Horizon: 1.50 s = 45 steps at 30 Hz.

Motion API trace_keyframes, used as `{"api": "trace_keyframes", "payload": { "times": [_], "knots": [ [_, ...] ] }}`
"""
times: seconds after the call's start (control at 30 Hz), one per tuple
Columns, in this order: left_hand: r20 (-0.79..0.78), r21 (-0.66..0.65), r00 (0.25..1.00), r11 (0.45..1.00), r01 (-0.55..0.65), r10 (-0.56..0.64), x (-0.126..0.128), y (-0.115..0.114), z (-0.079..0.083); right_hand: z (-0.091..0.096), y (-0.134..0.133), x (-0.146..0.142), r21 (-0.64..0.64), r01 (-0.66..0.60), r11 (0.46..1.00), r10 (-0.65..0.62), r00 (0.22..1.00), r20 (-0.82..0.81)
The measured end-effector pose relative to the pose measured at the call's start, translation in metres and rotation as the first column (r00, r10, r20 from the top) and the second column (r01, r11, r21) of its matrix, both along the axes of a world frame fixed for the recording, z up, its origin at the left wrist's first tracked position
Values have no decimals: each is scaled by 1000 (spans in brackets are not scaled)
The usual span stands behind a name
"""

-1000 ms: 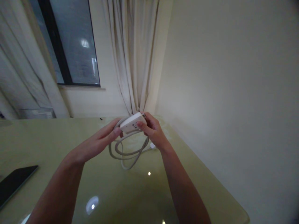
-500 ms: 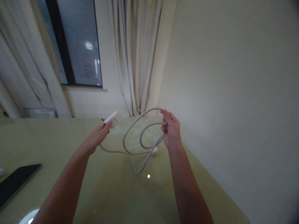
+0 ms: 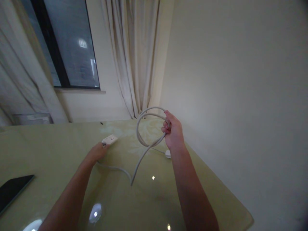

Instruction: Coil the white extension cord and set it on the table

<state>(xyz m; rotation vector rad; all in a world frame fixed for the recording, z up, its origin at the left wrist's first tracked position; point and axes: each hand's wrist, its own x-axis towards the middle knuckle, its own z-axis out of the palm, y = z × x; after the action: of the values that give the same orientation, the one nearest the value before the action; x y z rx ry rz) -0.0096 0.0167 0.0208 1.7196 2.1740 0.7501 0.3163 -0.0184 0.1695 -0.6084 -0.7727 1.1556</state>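
My left hand is closed around the near end of a white power strip, low over the table, with its socket face turned up. From beneath that hand a pale grey cord runs right and rises into loops. My right hand grips those loops at their right side, fingers curled, holding them up above the tabletop. A white plug is partly hidden behind my right wrist, at the end of a thin stretch of cord.
The glossy yellow-green table meets a bare wall on the right. At the left edge lies a dark flat panel. A small black object sits near the far edge, before curtains and a window.
My left hand has lowered the power strip toward the table, and its socket face now shows. The cord loops in my right hand have drawn closer together. The view has shifted slightly.
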Motion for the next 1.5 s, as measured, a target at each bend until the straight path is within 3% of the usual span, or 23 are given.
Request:
{"api": "trace_keyframes", "payload": {
  "times": [0.07,0.13,0.23,0.27,0.3,0.37,0.4,0.47,0.57,0.7,0.83,0.9,0.97,1.07,1.13,1.23,1.3,1.4,1.5],
  "knots": [
    [-8,0,1000,1000,-27,27,2,-1,8,-1,0,-1,20,-27,999,26,999,25],
    [5,37,1000,999,-2,2,11,-7,27,-2,0,-2,40,-37,999,34,998,57],
    [118,146,970,970,194,-212,46,-29,67,-4,-1,-6,58,-39,998,35,997,70],
    [280,228,883,920,320,-377,61,-39,80,-4,0,-7,60,-47,997,43,997,65],
    [433,298,746,862,411,-505,77,-49,90,-4,0,-8,62,-57,996,53,997,58],
    [617,361,463,752,551,-636,106,-66,103,-5,0,-9,66,-59,996,57,998,42],
    [657,391,378,723,569,-652,116,-72,106,-5,0,-9,67,-52,996,50,998,34],
    [682,432,320,716,549,-658,125,-77,107,-5,0,-9,57,-40,998,39,999,24],
    [665,467,377,752,466,-645,119,-76,106,-5,-1,-9,6,-68,998,68,997,21],
    [626,539,416,751,381,-660,106,-76,113,-8,-1,-15,-19,-112,994,113,993,41],
    [656,628,392,755,189,-645,101,-80,123,-14,0,-17,10,-169,986,164,967,195],
    [666,651,387,750,117,-638,98,-81,127,-18,1,-17,-9,-227,974,217,919,329],
    [657,670,392,737,86,-643,95,-81,128,-22,0,-21,-48,-316,948,294,805,515],
    [626,702,425,710,61,-654,91,-78,127,-29,-7,-33,-83,-486,870,372,537,757],
    [587,727,482,685,40,-651,90,-76,127,-32,-12,-41,-101,-621,777,436,415,799],
    [546,759,574,651,-31,-610,88,-76,131,-34,-18,-47,-159,-792,590,565,263,782],
    [565,769,584,629,-117,-583,83,-79,137,-36,-17,-46,-197,-825,530,571,175,802],
    [585,786,551,582,-206,-595,68,-85,147,-46,-7,-43,-246,-801,546,466,46,884],
    [548,826,567,506,-250,-615,48,-88,153,-59,7,-41,-245,-726,642,290,-66,955]
  ]
}}
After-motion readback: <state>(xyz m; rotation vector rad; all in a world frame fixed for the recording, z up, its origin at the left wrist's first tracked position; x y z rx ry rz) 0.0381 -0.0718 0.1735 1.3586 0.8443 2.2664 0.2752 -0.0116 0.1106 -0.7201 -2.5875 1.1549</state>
